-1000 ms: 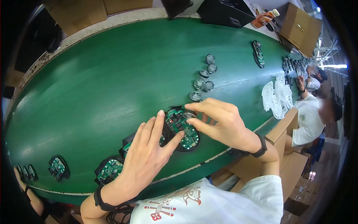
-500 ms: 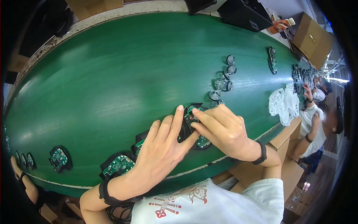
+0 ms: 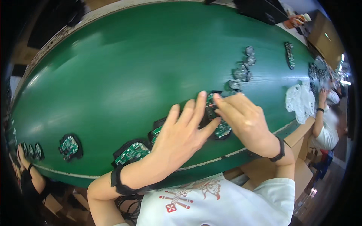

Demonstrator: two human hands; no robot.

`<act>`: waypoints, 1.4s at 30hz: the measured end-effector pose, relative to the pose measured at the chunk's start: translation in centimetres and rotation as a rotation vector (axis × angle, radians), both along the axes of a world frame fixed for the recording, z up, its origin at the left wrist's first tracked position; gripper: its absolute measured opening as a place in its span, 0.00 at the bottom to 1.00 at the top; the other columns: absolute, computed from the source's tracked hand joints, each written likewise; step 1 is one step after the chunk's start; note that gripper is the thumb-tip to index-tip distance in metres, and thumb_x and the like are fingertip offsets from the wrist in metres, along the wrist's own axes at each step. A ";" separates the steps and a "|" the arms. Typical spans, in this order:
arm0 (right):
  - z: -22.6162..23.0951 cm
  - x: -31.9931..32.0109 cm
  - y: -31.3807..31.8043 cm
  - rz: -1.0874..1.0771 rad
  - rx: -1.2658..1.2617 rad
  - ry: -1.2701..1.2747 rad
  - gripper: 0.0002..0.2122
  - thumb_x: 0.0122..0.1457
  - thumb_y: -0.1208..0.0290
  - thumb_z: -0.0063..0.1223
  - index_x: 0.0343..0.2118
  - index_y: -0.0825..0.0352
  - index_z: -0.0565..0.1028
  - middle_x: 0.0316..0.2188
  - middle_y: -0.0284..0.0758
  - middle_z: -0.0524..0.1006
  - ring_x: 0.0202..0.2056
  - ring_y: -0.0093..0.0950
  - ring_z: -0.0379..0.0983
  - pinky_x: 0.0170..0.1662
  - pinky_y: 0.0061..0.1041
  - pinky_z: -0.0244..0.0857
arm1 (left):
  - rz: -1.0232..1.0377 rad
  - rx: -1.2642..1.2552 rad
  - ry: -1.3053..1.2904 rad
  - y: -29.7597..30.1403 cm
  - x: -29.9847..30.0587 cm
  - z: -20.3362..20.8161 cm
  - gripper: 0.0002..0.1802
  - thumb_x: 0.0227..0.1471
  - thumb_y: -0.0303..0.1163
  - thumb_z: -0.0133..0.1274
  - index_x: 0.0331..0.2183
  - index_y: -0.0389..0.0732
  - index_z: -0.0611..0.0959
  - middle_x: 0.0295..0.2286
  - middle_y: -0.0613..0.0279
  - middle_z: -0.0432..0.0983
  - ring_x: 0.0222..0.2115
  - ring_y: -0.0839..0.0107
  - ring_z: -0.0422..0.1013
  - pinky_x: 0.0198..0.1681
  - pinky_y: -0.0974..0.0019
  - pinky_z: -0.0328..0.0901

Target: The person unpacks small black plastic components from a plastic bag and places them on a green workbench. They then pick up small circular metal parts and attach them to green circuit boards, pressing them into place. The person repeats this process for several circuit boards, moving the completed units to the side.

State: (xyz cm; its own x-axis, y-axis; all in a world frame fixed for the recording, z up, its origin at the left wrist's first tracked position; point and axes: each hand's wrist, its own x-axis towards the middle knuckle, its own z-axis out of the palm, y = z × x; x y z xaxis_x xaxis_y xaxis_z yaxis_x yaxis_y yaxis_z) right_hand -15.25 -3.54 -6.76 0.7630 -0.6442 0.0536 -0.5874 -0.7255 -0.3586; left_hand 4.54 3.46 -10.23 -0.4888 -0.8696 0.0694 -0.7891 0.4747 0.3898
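My left hand (image 3: 184,132) is spread over the table's near side, fingers stretched out. Its index finger lies along a black housing with a green circuit board (image 3: 222,130), and its thumb touches the board. From the right, my right hand (image 3: 245,116) bends over the same board, thumb and fingers closed on its upper part; what exactly they pinch is hidden. Partly under my left hand sits another board in a black housing (image 3: 155,132). Beside my left forearm lies a further green board (image 3: 132,152) in a black housing.
Several round clear parts with black rims (image 3: 234,84) stand beyond my right hand. A clear plastic bag (image 3: 299,101), a long board (image 3: 289,55) and a co-worker (image 3: 325,130) are at right. Another housed board (image 3: 69,147) lies left, near another person's hand (image 3: 23,156).
The whole view has shifted, so the table and both hands appear farther right and higher. Both hands stay at the same board, with only slight finger movement.
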 end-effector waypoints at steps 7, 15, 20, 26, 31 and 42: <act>-1.7 -0.8 1.7 0.028 -0.316 0.027 0.25 0.43 0.80 0.57 0.49 0.82 0.75 0.31 0.37 0.73 0.31 0.25 0.70 0.23 0.19 0.68 | -0.003 0.027 0.041 -0.6 -0.6 0.3 0.38 0.35 0.38 0.71 0.53 0.57 0.81 0.61 0.41 0.60 0.52 0.53 0.67 0.52 0.54 0.64; -1.3 -0.5 1.3 -0.004 -0.323 0.081 0.26 0.43 0.77 0.58 0.50 0.78 0.76 0.35 0.34 0.76 0.31 0.23 0.71 0.22 0.18 0.63 | -0.018 0.020 0.044 -0.7 -0.7 0.3 0.39 0.35 0.38 0.71 0.54 0.57 0.80 0.61 0.41 0.61 0.52 0.54 0.67 0.51 0.53 0.65; -0.2 -0.7 1.2 -0.049 -0.256 0.114 0.27 0.44 0.76 0.60 0.52 0.73 0.76 0.36 0.32 0.75 0.33 0.24 0.71 0.25 0.20 0.67 | -0.025 0.082 0.069 -0.7 -0.2 1.1 0.45 0.35 0.36 0.71 0.58 0.57 0.75 0.60 0.40 0.61 0.52 0.52 0.67 0.54 0.51 0.64; 1.2 -2.0 2.3 -0.171 -0.036 0.102 0.25 0.50 0.68 0.67 0.52 0.67 0.76 0.39 0.33 0.75 0.34 0.29 0.72 0.30 0.26 0.71 | -0.016 0.190 -0.026 -0.4 2.6 2.6 0.48 0.36 0.36 0.71 0.61 0.52 0.71 0.55 0.47 0.65 0.51 0.54 0.65 0.53 0.53 0.63; 0.9 -2.5 2.8 -0.208 0.072 0.143 0.27 0.50 0.66 0.68 0.54 0.67 0.74 0.44 0.34 0.73 0.39 0.31 0.71 0.31 0.27 0.72 | 0.107 0.148 -0.105 -1.6 3.9 3.0 0.46 0.36 0.34 0.71 0.60 0.48 0.73 0.50 0.54 0.68 0.46 0.56 0.67 0.47 0.57 0.64; 0.7 -0.6 3.0 -0.136 0.218 -0.028 0.20 0.51 0.70 0.67 0.48 0.67 0.77 0.39 0.34 0.74 0.35 0.30 0.74 0.26 0.27 0.72 | 0.174 0.029 0.008 -0.8 4.9 3.8 0.38 0.36 0.31 0.67 0.54 0.53 0.79 0.52 0.49 0.68 0.51 0.50 0.66 0.55 0.44 0.62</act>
